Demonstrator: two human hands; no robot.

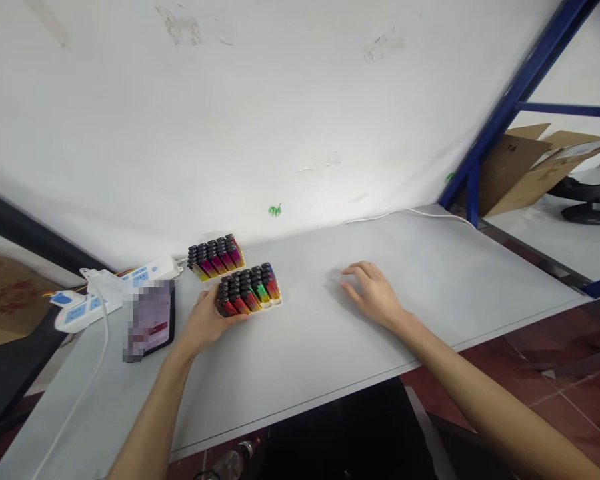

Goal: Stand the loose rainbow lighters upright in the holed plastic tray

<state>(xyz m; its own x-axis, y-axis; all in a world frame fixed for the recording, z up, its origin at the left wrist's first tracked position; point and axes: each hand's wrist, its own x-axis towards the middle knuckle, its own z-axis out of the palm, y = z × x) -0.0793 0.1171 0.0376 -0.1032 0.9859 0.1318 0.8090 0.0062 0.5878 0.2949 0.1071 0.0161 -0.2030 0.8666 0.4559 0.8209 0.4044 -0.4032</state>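
My left hand (207,322) is closed on the left end of a white tray of lighters (250,291), its thumb along the front side. These lighters stand upright in rows, with black tops and red, orange, green and blue bodies. Just behind it, close to the wall, stands a second tray of lighters (217,257) with purple-to-yellow bodies. Farther right, my right hand (375,293) is low over the grey tabletop (300,360), palm down, fingers loosely bent and apart, holding nothing. Whether its fingertips touch the surface I cannot tell.
A phone (155,317), partly blurred, lies left of my left hand. Behind it runs a white power strip (120,293) with plugs and a cable. A thin white cord (405,211) follows the wall. Cardboard boxes (520,167) stand beyond the blue frame (500,120).
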